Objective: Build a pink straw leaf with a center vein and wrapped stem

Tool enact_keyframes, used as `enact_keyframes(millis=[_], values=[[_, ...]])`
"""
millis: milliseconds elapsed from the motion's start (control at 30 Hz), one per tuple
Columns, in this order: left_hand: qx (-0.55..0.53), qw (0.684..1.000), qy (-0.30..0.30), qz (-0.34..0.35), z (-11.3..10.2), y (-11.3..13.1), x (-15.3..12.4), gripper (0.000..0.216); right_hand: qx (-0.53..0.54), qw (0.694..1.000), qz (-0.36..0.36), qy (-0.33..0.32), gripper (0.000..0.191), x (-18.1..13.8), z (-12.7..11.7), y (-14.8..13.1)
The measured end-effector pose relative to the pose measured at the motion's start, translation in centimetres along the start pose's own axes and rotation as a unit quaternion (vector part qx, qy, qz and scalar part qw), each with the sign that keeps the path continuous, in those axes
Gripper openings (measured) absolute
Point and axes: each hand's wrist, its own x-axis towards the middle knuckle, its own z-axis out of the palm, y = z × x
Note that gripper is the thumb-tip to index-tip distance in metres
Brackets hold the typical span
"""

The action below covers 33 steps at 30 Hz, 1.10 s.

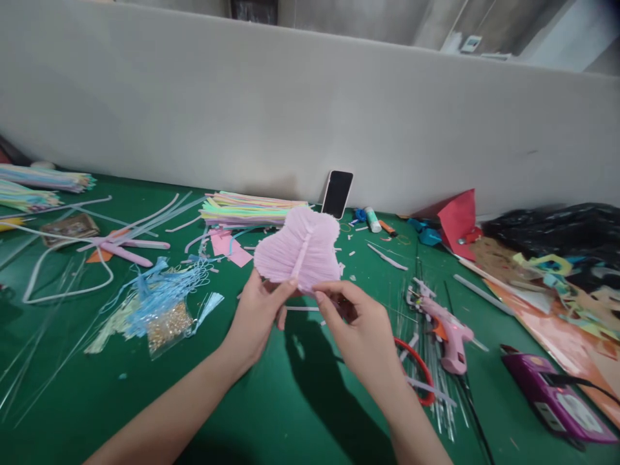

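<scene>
The fuzzy lilac lobed piece with a raised central rib (276, 255) is held up over the green tabletop (252, 413), at the centre of the view. Its upper edge is free of both hands. The left hand (254, 316) is partly closed, thumb on the lower edge at 7 o'clock, fingers behind. The right hand (361, 326) pinches the lower edge at 5 o'clock between thumb and forefinger; its other fingers are curled.

Clock positions are taken from the piece. At 6 o'clock, green surface and a dark shadow lie between the forearms, giving room to lower the piece. At 10 o'clock, the pastel bundle of fuzzy stems (232, 210) is partly overlapped by the piece's edge. At 1 o'clock, the dark-screened smartphone (338, 194) leans on the pale upright panel (290, 110), which bounds the tabletop's far edge. Between 8 and 9 o'clock are the light-blue tassels (159, 294) and the clear bag of gold beads (167, 326). At 4 o'clock, the pink glue gun (454, 349) lies beyond the red ring (426, 371); farther out sits the purple device (557, 400).
</scene>
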Motion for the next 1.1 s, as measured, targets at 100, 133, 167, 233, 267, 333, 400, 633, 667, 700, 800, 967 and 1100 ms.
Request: enact_keyframes(millis=[100, 133, 167, 233, 267, 333, 400, 633, 667, 700, 800, 967, 1100], values=[[-0.054, 0.996, -0.068, 0.007, 0.2, 0.1, -0.1, 0.052, 0.028, 0.999, 0.014, -0.02, 0.015, -0.1, -0.3, -0.1], [-0.07, 0.994, -0.086, 0.001, 0.1, 0.0, -0.1, 0.05, 0.03, 0.999, 0.016, -0.018, 0.014, -0.1, -0.5, 0.0], [-0.076, 0.993, -0.094, -0.006, 0.1, -0.1, 0.0, 0.047, 0.027, 0.999, 0.015, -0.014, 0.013, 0.0, -0.7, 0.0], [-0.057, 0.995, -0.083, -0.028, -0.1, -0.4, 0.2, 0.037, 0.014, 1.0, 0.004, -0.007, 0.011, 0.0, -0.8, 0.1], [-0.041, 0.996, -0.07, -0.042, -0.2, -0.5, 0.3, 0.032, 0.004, 1.0, -0.006, -0.005, 0.011, 0.1, -0.8, 0.1], [-0.001, 0.997, -0.044, -0.069, -0.3, -0.7, 0.4, 0.026, -0.023, 0.999, -0.031, -0.003, 0.01, 0.1, -0.6, 0.3], [0.039, 0.996, -0.025, -0.082, -0.4, -0.7, 0.5, 0.025, -0.055, 0.997, -0.058, 0.007, 0.01, 0.1, -0.3, 0.4], [0.028, 0.992, -0.053, -0.115, -0.3, -0.1, 0.3, 0.013, -0.096, 0.991, -0.093, 0.019, 0.011, 0.2, -0.1, 0.8], [0.02, 0.991, -0.053, -0.119, -0.2, 0.0, 0.2, 0.011, -0.098, 0.991, -0.092, 0.019, 0.011, 0.2, -0.1, 0.8], [0.016, 0.991, -0.049, -0.121, -0.2, 0.0, 0.2, 0.01, -0.1, 0.991, -0.091, 0.02, 0.01, 0.2, -0.1, 0.9], [0.011, 0.994, -0.017, -0.104, 0.1, -0.1, 0.2, 0.008, -0.102, 0.991, -0.089, 0.022, 0.009, 0.1, 0.0, 0.9], [0.002, 0.997, 0.023, -0.071, 0.2, -0.5, 0.3, 0.013, -0.098, 0.99, -0.095, 0.021, 0.009, 0.2, 0.5, 1.0], [0.002, 0.997, 0.024, -0.071, 0.2, -0.6, 0.3, 0.009, -0.099, 0.991, -0.088, 0.02, 0.009, 0.3, 0.8, 1.2]])
